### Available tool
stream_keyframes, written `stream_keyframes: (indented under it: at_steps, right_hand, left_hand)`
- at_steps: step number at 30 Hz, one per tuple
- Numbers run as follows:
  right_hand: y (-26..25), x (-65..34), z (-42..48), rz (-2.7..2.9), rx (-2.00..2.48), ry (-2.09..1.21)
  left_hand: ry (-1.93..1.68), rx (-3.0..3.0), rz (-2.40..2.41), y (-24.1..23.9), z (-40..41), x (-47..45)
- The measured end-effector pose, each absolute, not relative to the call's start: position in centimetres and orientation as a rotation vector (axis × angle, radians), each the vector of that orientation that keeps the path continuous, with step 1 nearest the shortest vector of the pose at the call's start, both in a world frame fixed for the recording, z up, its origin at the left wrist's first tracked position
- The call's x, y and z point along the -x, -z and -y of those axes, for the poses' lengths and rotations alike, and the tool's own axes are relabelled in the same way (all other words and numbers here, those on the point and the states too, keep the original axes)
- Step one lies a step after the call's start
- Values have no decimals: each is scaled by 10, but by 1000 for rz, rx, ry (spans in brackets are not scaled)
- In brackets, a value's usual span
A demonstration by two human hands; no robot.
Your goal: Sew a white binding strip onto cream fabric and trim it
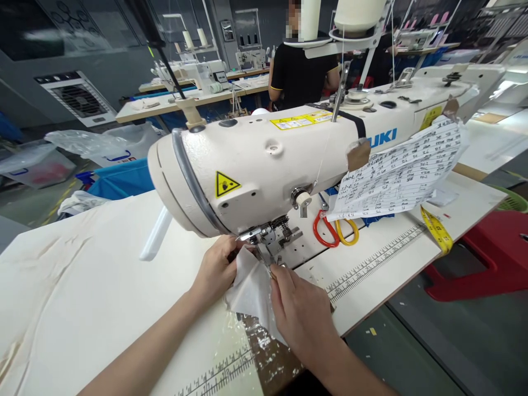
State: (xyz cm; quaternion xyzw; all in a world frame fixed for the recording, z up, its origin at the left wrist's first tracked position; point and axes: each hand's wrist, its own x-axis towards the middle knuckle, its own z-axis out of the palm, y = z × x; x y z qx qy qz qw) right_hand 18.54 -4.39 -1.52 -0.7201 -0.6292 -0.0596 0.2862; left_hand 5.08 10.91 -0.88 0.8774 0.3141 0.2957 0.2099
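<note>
A piece of white fabric [251,294] lies under the needle area of a white sewing machine [264,159], with its lower part draping toward me. My left hand [216,267] is closed on the fabric's left edge, close beside the presser foot; its fingertips are partly hidden beneath the machine head. On the other side, my right hand [303,308] pinches the fabric's right edge just in front of the foot. The exact spot under the needle is hidden by metal parts and fingers.
Scissors with red and yellow handles [325,231] lie right of the needle area. A handwritten sheet [391,176] hangs from the machine arm. A yellow tape measure [437,231] drapes over the table edge beside a red stool [487,258]. A person in black [303,74] stands behind.
</note>
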Motion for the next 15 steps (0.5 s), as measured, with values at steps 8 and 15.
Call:
stream_keyframes:
  at_steps: [8,15]
  right_hand:
    - [15,-182,39,1688,1968,238]
    - [17,-179,46,1694,2003,323]
  left_hand:
    - [-1018,-2735,-633,11,-112,-48]
    - [-951,-2973,-297,1,-109,-49]
